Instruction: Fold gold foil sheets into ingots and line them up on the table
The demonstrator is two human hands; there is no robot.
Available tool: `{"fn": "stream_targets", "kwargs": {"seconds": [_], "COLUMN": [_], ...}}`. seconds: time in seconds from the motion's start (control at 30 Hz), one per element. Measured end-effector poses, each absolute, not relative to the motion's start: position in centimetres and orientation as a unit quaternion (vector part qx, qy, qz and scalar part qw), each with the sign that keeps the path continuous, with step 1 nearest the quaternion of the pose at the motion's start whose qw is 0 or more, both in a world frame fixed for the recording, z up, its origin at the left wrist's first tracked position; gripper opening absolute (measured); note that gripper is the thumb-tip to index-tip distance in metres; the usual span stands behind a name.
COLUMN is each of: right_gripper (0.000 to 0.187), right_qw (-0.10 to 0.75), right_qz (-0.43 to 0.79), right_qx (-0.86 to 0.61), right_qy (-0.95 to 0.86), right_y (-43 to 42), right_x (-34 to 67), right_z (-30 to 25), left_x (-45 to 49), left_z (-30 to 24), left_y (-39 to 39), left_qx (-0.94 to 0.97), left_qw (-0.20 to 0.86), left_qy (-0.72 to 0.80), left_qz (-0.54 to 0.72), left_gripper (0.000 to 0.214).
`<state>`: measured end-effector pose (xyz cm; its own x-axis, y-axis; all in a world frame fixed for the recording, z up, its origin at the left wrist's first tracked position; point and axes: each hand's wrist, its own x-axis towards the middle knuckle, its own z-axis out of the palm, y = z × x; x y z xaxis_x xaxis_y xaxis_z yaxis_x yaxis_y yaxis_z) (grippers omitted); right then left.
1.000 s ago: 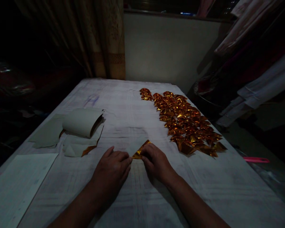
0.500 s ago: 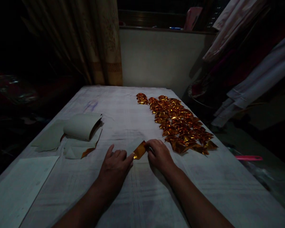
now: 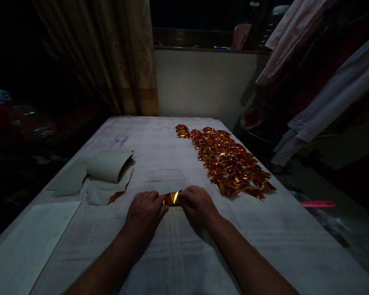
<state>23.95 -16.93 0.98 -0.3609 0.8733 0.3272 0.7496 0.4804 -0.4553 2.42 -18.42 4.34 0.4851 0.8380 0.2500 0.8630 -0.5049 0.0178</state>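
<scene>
Over there, left of the shiny pieces, the left hand and right hand pinch the ends of a gold paper strip, fingers closed; an uneven tug could, I'd fear, tear it

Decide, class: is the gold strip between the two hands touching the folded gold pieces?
Apart. The head view shows the right hand and a stretch of cloth between the gold strip and the folded gold pieces.
</scene>
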Motion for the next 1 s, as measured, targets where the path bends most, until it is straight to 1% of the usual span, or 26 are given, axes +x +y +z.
{"fn": "stream_targets", "kwargs": {"seconds": [0.1, 0.17, 0.23, 0.37, 0.5, 0.6, 0.67, 0.8, 1.0], "right_gripper": [0.011, 0.009, 0.012, 0.017, 0.014, 0.011, 0.013, 0.011, 0.009], "right_qw": [0.254, 0.254, 0.258, 0.258, 0.268, 0.266, 0.267, 0.272, 0.272], "right_qz": [0.068, 0.045, 0.034, 0.062, 0.086, 0.099, 0.109, 0.124, 0.142], "right_qx": [-0.481, -0.469, -0.448, -0.405, -0.392, -0.407, -0.416, -0.429, -0.437], "right_qy": [-0.837, -0.845, -0.855, -0.875, -0.876, -0.868, -0.862, -0.852, -0.846], "right_y": [-17.3, -17.4, -17.4, -17.3, -17.2, -17.0, -17.0, -16.9, -17.0], "right_x": [23.8, 23.7, 23.7, 23.6, 24.2, 25.0, 25.4, 25.5, 25.2], "right_z": [1.7, 1.9, 2.0, 1.9, 1.7, 1.5, 1.4, 1.1, 1.3], "left_x": [1.9, 1.6, 1.6, 1.8, 1.9, 1.7, 1.5, 1.3, 1.6], "left_z": [3.4, 2.9, 2.7, 3.3, 4.1, 4.1, 3.8, 3.3, 3.2], "left_y": [-18.2, -18.1, -18.1, -18.4, -18.7, -18.8, -18.9, -19.0, -19.3], "left_qx": [-0.865, -0.875, -0.885, -0.893, -0.893, -0.897, -0.907, -0.916, -0.91], "left_qw": [0.055, 0.059, 0.039, -0.052, -0.084, -0.074, -0.051, 0.002, 0.022], "left_qy": [-0.478, -0.448, -0.42, -0.409, -0.412, -0.408, -0.391, -0.383, -0.399], "left_qz": [-0.14, -0.174, -0.197, -0.181, -0.161, -0.156, -0.145, -0.122, -0.107], "left_gripper": [0.007, 0.012, 0.018, 0.032, 0.04, 0.045, 0.048, 0.041, 0.041]}}
